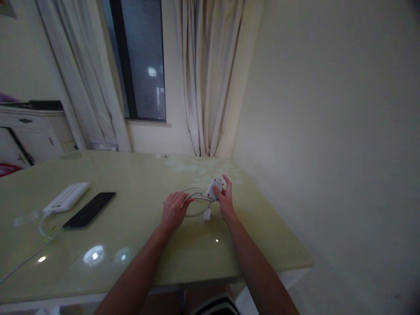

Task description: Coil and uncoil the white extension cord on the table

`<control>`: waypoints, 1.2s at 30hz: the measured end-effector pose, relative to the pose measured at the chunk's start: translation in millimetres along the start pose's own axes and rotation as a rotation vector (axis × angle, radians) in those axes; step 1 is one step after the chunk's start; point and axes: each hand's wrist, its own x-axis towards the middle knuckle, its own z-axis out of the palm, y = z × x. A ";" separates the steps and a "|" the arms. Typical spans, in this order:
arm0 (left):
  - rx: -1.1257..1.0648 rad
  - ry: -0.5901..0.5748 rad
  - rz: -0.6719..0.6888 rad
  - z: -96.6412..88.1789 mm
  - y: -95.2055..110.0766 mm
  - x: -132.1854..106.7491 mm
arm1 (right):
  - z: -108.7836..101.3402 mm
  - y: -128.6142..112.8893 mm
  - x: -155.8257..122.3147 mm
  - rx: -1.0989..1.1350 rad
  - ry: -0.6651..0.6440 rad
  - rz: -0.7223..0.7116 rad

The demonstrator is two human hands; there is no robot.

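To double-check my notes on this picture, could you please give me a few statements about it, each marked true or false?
1. The right hand holds a white block. True.
2. The dark phone lies beside a white rectangular device. True.
3. The left hand holds the phone. False: it grasps the looped cable.
4. The phone lies to the right of both hands. False: it lies to the left of both.
5. Curtains hang on either side of the window. True.

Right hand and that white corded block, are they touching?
Touching: the head view shows the right hand holding the white corded block, its thumb lying across the block's face.
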 end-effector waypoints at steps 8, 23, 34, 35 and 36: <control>-0.005 -0.077 0.080 -8.3 1.1 1.3 | 4.6 3.5 -6.5 -0.170 -0.195 0.014; 0.022 -0.097 0.160 -12.2 -8.7 -1.9 | 21.6 6.8 -23.0 -0.113 -0.086 -0.058; 0.109 0.116 -0.196 -6.1 -8.3 -1.7 | 25.7 6.2 -31.0 -0.331 -0.318 -0.083; 0.102 0.122 -0.223 -5.9 -10.1 -1.6 | 26.6 6.6 -31.6 -0.352 -0.322 -0.091; 0.094 0.129 -0.241 -5.7 -11.3 -1.7 | 27.6 7.2 -31.7 -0.353 -0.306 -0.085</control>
